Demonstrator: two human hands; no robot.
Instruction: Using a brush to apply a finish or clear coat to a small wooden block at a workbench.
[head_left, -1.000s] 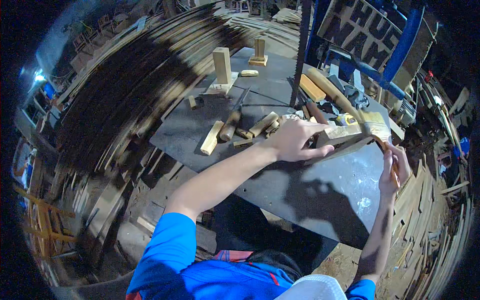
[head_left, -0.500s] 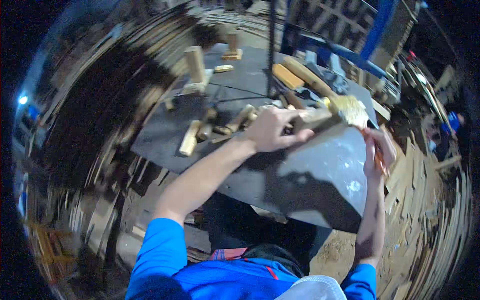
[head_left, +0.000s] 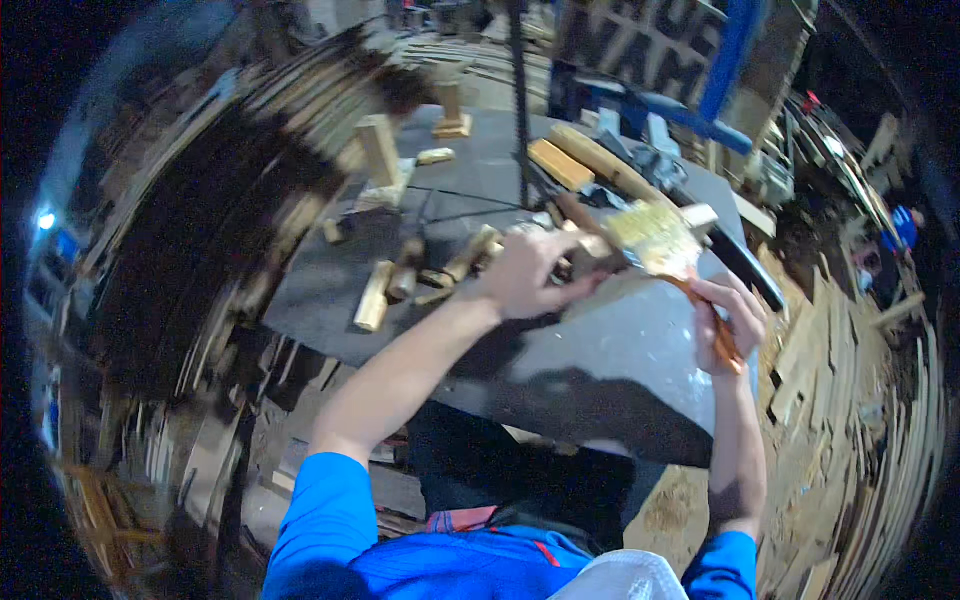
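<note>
My left hand (head_left: 525, 272) grips a pale wooden piece (head_left: 590, 243), its fingers curled over the near side. My right hand (head_left: 730, 310) is closed on the orange handle of a wide paintbrush (head_left: 650, 235), whose pale yellowish bristles lie across or just above that piece, beside my left fingertips; contact is unclear. The underside of the piece is hidden. Left of my hands, short wood offcuts (head_left: 372, 295) and a wooden-handled tool (head_left: 405, 272) lie on the grey metal tabletop (head_left: 620, 370). A long black object (head_left: 755, 270) sits just right of the brush.
An upright saw blade (head_left: 520, 120) and blue machine frame (head_left: 720, 70) stand behind. Two upright blocks on bases (head_left: 380, 150), an orange block (head_left: 560, 160) and a long wooden piece (head_left: 610, 160) are at the back. Stacked boards (head_left: 190, 220) line the left; loose boards (head_left: 820, 360) lie right.
The view has shifted, moving the table leftward in the picture. The brush head has moved left over the wooden piece and now shows its broad face; the black object at its right has become visible.
</note>
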